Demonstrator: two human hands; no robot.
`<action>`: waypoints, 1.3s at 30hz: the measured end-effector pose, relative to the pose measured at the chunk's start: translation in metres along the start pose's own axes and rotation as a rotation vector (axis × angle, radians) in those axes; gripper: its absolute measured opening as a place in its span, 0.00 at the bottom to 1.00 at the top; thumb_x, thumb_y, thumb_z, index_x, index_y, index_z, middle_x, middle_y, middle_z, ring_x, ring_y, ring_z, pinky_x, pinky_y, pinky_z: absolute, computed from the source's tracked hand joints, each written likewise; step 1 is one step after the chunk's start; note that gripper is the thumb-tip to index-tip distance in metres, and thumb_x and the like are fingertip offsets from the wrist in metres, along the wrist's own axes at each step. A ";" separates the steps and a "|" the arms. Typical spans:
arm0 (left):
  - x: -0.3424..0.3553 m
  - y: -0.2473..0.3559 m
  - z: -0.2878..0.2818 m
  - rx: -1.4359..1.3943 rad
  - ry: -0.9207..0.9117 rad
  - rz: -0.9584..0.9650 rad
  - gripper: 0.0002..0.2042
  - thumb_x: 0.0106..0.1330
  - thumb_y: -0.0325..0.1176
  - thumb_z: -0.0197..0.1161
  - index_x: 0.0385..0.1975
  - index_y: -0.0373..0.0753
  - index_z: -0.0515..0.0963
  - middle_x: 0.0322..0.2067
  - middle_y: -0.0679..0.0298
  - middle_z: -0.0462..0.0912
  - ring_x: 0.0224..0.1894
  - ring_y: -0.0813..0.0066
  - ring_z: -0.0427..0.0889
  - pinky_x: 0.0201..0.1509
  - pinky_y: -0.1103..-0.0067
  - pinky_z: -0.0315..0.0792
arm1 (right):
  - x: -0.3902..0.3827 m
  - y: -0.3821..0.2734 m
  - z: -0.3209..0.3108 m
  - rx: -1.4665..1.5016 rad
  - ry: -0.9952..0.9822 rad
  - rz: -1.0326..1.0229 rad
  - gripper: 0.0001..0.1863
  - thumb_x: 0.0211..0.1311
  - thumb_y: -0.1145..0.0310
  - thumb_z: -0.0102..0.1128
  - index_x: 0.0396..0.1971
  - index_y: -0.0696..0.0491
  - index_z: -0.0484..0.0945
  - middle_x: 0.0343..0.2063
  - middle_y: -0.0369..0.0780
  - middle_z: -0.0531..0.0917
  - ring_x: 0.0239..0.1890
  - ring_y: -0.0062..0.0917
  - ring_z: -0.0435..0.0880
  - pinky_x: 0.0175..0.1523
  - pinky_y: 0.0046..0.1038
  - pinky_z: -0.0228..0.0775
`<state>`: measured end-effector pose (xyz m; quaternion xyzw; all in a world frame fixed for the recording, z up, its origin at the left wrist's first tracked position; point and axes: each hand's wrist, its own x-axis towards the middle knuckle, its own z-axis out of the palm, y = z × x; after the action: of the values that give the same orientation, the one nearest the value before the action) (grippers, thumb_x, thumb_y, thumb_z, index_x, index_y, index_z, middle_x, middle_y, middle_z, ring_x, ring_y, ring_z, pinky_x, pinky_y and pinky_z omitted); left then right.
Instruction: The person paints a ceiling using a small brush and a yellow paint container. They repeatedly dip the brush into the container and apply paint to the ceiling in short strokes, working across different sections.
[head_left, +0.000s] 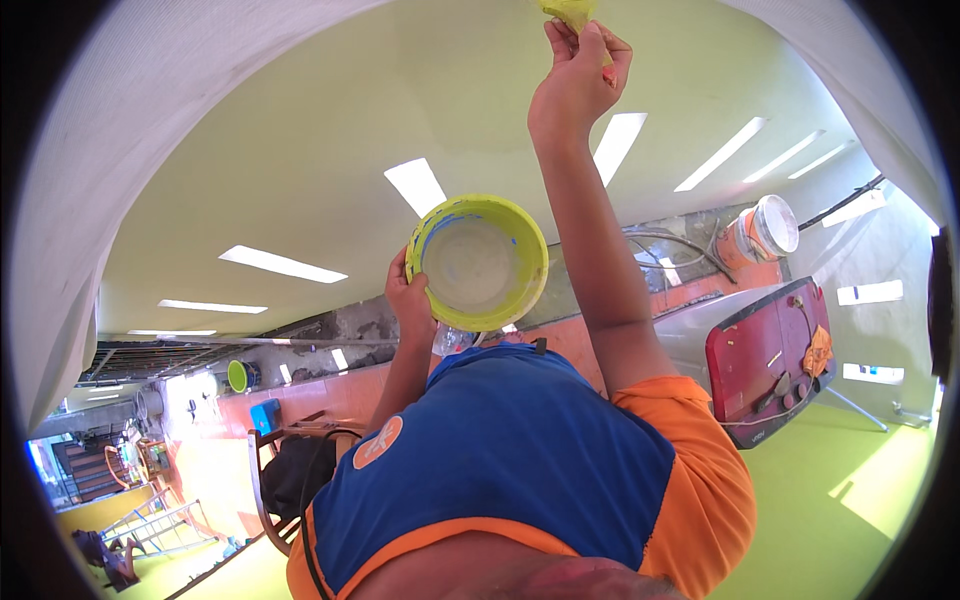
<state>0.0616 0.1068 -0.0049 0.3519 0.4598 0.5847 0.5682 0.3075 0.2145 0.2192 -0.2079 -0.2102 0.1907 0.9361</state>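
My left hand grips the side of a lime-yellow bucket in front of my chest, thumb over its rim. Pale greyish liquid covers the bucket's bottom, and blue smears mark its inner wall. High at the top of the view, my right hand is raised toward the light green wall. Its fingers close around what looks like a paintbrush coated in yellow-green paint. A bit of red shows below the fingers, and the picture's upper edge cuts off the tip.
At right stands a washing machine with a dark red top, cloth and small items on it. Beyond it are an orange bucket and a hose. A chair is at left, with a ladder farther off.
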 end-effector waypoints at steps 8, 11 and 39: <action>0.001 0.000 -0.004 -0.011 0.024 -0.007 0.27 0.54 0.11 0.48 0.58 0.26 0.70 0.51 0.53 0.80 0.52 0.69 0.82 0.59 0.75 0.75 | -0.013 0.019 -0.027 -0.127 0.119 0.085 0.09 0.70 0.73 0.52 0.43 0.60 0.64 0.43 0.48 0.76 0.42 0.31 0.82 0.58 0.35 0.80; 0.001 0.000 -0.004 -0.002 0.031 -0.016 0.27 0.54 0.11 0.48 0.58 0.26 0.70 0.52 0.54 0.80 0.51 0.69 0.82 0.58 0.75 0.76 | -0.016 0.013 -0.037 -0.107 0.124 0.047 0.09 0.70 0.73 0.52 0.43 0.60 0.64 0.43 0.48 0.76 0.42 0.31 0.82 0.58 0.35 0.80; -0.001 -0.003 0.004 0.035 -0.012 -0.009 0.27 0.54 0.11 0.48 0.58 0.27 0.71 0.51 0.53 0.80 0.52 0.69 0.82 0.58 0.76 0.75 | 0.091 -0.063 0.000 -1.368 -0.543 -0.848 0.09 0.55 0.75 0.57 0.20 0.63 0.70 0.19 0.53 0.71 0.21 0.46 0.72 0.30 0.43 0.62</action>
<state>0.0660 0.1057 -0.0060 0.3630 0.4682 0.5721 0.5672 0.4012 0.2020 0.2774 -0.5790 -0.5567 -0.3021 0.5135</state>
